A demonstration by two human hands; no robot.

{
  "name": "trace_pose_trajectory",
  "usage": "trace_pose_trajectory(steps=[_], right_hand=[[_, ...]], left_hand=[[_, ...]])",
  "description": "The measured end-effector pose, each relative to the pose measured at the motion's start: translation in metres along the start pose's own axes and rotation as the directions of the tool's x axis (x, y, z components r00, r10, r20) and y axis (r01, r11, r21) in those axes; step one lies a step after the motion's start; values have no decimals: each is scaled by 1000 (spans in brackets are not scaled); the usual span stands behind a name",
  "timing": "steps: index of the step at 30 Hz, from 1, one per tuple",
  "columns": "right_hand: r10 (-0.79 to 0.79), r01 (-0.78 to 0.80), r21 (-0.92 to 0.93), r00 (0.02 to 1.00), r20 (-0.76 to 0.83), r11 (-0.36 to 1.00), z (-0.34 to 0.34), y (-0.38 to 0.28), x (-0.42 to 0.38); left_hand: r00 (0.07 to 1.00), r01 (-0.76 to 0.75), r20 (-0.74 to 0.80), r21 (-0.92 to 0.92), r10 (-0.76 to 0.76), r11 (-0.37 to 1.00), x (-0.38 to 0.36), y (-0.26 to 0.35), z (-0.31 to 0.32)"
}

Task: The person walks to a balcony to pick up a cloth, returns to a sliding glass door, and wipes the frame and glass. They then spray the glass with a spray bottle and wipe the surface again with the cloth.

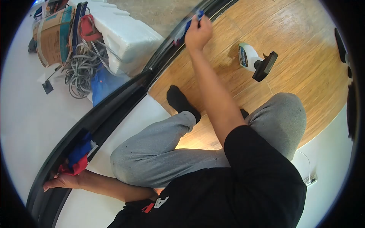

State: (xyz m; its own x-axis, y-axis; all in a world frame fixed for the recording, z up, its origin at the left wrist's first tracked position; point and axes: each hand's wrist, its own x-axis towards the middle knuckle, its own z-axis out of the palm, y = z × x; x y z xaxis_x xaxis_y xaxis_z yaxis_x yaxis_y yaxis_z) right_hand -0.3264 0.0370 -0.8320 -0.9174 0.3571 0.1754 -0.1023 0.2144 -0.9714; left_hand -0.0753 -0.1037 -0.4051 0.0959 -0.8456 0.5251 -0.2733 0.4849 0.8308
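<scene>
My right hand (199,35) is closed around a blue cloth (188,27), which it presses against the far part of a long black door or window frame (108,97). The cloth is partly blurred. At the lower left, my left hand (64,181) lies on the near part of the frame with its thumb stretched out. A bunched red and blue cloth (80,152) sits in the channel right beside that hand and covers its other fingers, so I cannot see whether they grip it. A white spray bottle (248,57) with a black trigger head lies on the floor to the right.
Beyond the frame are a white foam block (127,41), coiled grey cable (81,70), a blue plastic bag (104,83) and a cardboard roll or box (53,36). My legs (152,148) are folded on the wood floor (304,49). A wall socket (311,179) is at the lower right.
</scene>
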Motion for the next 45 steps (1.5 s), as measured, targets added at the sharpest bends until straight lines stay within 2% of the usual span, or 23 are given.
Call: trace_pose_trajectory(steps=[1, 2, 5, 6, 9, 10, 13, 14, 17, 18, 21, 22, 24, 26, 29, 32, 34, 37, 38, 39, 42, 43, 45], right_hand=[[-86, 86, -15, 996, -15, 996, 0, -4, -5], [80, -80, 67, 997, -1, 995, -1, -8, -12], [28, -24, -47, 997, 72, 999, -9, 4, 29], [46, -46, 4, 998, 44, 999, -4, 7, 33], [-77, 77, -71, 997, 11, 994, -2, 5, 4], [-6, 6, 7, 999, 36, 1000, -4, 1, -8], [-77, 77, -11, 996, 46, 997, -7, 17, 12], [9, -4, -49, 994, 105, 999, -10, 13, 29], [-66, 70, -103, 997, 46, 992, -5, 3, 30], [-78, 83, -81, 995, 62, 993, -4, 7, 15], [69, -84, 132, 991, 117, 988, -14, -2, -18], [0, 1, -2, 999, 54, 1000, -12, 8, -8], [80, -72, -139, 995, 57, 988, -7, 18, 45], [-51, 42, -106, 995, -88, 993, 6, 29, 96], [-90, 77, -152, 993, -78, 985, 7, 25, 96], [47, -22, -148, 985, 166, 989, -11, 4, 13], [48, -64, 99, 987, 154, 993, -9, 0, -35], [10, -6, -60, 997, 72, 998, -2, 19, -12], [48, -43, -67, 996, 76, 997, -1, 24, 13], [81, -76, -73, 994, 73, 994, 1, 30, 33], [-19, 15, -108, 999, -40, 994, 6, 30, 50], [-7, 7, -67, 1000, -3, 998, 4, 25, 44], [17, -17, -3, 996, 85, 1000, -9, 19, 7]], left_hand=[[1000, -18, 2, 0, 18, 1000, -5, 3, 6], [1000, -21, 1, -3, 21, 1000, -8, 4, 10], [999, 31, 7, -12, -31, 999, 4, -2, 1], [999, 46, 7, -10, -46, 999, 6, -3, -4], [1000, 25, 13, -1, -25, 1000, -2, 3, 3], [999, -13, 37, 5, 13, 1000, -5, 4, 7], [997, 36, 76, -36, -34, 999, 1, 0, 4], [997, 55, 57, -36, -53, 998, 2, 0, 0], [999, 39, 23, -41, -38, 998, 3, 0, -2], [999, 8, 44, -54, -6, 999, 3, 0, 1], [999, -34, 39, -90, 38, 995, 7, -1, 1], [996, -48, 72, -61, 52, 997, 5, -1, 0], [996, 79, -22, -148, -83, 986, 21, -9, -14], [994, 88, -54, -148, -97, 985, 15, -5, -10], [1000, -13, 1, -95, 13, 995, -4, 6, 8], [999, -21, 26, -77, 23, 997, 2, 0, 5], [999, 0, 37, -83, 3, 997, 5, -3, 3], [998, 61, -9, -86, -62, 994, 30, -14, -25], [997, 66, -23, -78, -68, 995, 39, -18, -35], [999, 45, -21, -64, -46, 997, 35, -14, -30], [998, -59, 0, -20, 59, 998, 14, -4, -7], [993, -118, 14, -15, 118, 993, 7, -2, 4], [996, -91, 22, -43, 92, 995, 3, 0, 8]])
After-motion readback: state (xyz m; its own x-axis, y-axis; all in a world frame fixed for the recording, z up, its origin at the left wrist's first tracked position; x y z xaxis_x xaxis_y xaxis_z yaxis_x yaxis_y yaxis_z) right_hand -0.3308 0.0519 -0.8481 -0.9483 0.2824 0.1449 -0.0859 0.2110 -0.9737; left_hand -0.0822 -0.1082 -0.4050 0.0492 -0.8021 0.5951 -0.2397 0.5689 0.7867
